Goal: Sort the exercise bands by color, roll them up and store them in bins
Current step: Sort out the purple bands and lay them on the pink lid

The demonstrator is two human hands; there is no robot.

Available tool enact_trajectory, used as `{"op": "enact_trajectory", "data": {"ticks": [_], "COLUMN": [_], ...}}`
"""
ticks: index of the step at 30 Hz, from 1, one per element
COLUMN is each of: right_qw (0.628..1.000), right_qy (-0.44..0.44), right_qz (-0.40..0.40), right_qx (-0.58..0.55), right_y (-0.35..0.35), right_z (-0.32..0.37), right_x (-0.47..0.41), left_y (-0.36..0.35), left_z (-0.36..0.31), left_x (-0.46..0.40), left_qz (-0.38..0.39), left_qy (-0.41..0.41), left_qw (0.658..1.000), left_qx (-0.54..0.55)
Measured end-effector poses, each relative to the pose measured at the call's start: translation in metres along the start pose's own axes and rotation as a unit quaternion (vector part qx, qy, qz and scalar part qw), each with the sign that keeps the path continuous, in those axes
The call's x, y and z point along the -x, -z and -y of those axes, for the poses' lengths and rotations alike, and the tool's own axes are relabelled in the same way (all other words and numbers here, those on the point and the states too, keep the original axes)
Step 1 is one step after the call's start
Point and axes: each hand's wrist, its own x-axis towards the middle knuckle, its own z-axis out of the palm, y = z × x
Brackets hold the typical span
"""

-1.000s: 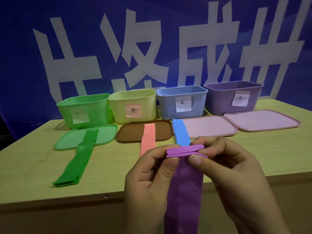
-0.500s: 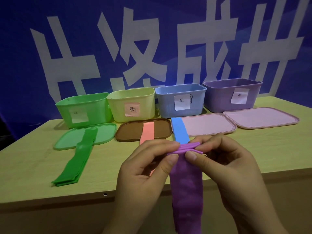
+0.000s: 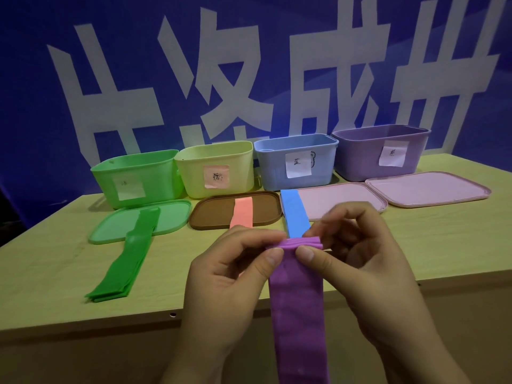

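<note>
Now | left hand (image 3: 235,273), right hand (image 3: 368,261) | thumbs pinching purple band (image 3: 297,300) top

A staged demonstration setup, not a home: a plain wooden bench (image 3: 443,234) against a blue banner (image 3: 41,79) (huge white characters) with labelled coloured bins (image 3: 216,167).

Pale wooden bench (image 3: 432,234) spanning mid-frame. Four bins (image 3: 296,162) in a row along its far edge. Flat lids (image 3: 426,188) and bands (image 3: 130,253) just in front.
</note>
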Motion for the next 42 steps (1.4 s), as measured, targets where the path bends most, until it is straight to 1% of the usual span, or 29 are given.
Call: {"op": "enact_trajectory", "data": {"ticks": [2, 5, 7, 9, 11, 13, 16, 19, 21, 23, 26, 28, 29, 31, 33, 35, 38, 42], "right_qw": [0.999, 0.996, 0.992, 0.991, 0.991, 0.990, 0.995, 0.994, 0.989, 0.988, 0.975, 0.965, 0.961, 0.957, 0.958, 0.965, 0.978, 0.980], "right_qy": [-0.008, -0.035, -0.056, -0.062, -0.056, -0.045, -0.001, 0.100, 0.120, 0.125, 0.190, 0.232, 0.239, 0.239, 0.226, 0.206, 0.171, 0.124], "right_qz": [0.042, 0.069, 0.065, 0.057, 0.067, 0.067, 0.045, 0.003, 0.011, 0.038, 0.039, 0.009, -0.007, -0.017, -0.006, 0.012, 0.037, 0.112], "right_qx": [0.001, -0.051, -0.093, -0.105, -0.103, -0.114, -0.093, 0.042, 0.084, 0.077, 0.104, 0.125, 0.136, 0.161, 0.174, 0.162, 0.115, 0.108], "right_y": [0.001, 0.001, 0.001, 0.001, 0.001, 0.001, -0.001, -0.006, -0.007, -0.007, -0.009, -0.012, -0.014, -0.015, -0.015, -0.015, -0.015, -0.011], "right_z": [0.001, 0.001, 0.000, -0.002, -0.003, -0.004, -0.009, -0.021, -0.030, -0.039, -0.045, -0.046, -0.047, -0.051, -0.055, -0.058, -0.058, -0.060], "right_x": [-0.002, -0.006, -0.008, -0.009, -0.009, -0.010, -0.012, -0.008, -0.001, 0.005, 0.008, 0.008, 0.007, 0.007, 0.009, 0.010, 0.013, 0.017], "left_y": [-0.001, 0.000, 0.003, 0.005, 0.006, 0.005, 0.000, -0.007, -0.012, -0.014, -0.018, -0.020, -0.020, -0.022, -0.024, -0.024, -0.023, -0.017], "left_z": [-0.001, -0.001, 0.001, 0.003, 0.004, 0.004, 0.004, 0.001, -0.003, -0.007, -0.013, -0.013, -0.013, -0.014, -0.014, -0.013, -0.010, -0.011], "left_x": [-0.001, -0.004, -0.005, -0.004, -0.002, -0.002, -0.003, -0.009, -0.013, -0.018, -0.021, -0.021, -0.021, -0.022, -0.022, -0.024, -0.029, -0.040], "left_qz": [-0.016, -0.002, 0.026, 0.071, 0.103, 0.122, 0.114, 0.041, -0.011, -0.045, -0.065, -0.063, -0.056, -0.031, -0.014, -0.013, -0.012, -0.026], "left_qy": [0.022, 0.051, 0.104, 0.161, 0.192, 0.203, 0.207, 0.199, 0.199, 0.188, 0.183, 0.189, 0.192, 0.189, 0.185, 0.183, 0.182, 0.164], "left_qw": [0.998, 0.992, 0.981, 0.967, 0.959, 0.954, 0.958, 0.964, 0.957, 0.954, 0.949, 0.942, 0.938, 0.934, 0.935, 0.940, 0.947, 0.956], "left_qx": [0.048, 0.113, 0.161, 0.182, 0.181, 0.181, 0.162, 0.173, 0.209, 0.227, 0.249, 0.272, 0.283, 0.302, 0.303, 0.289, 0.266, 0.243]}}
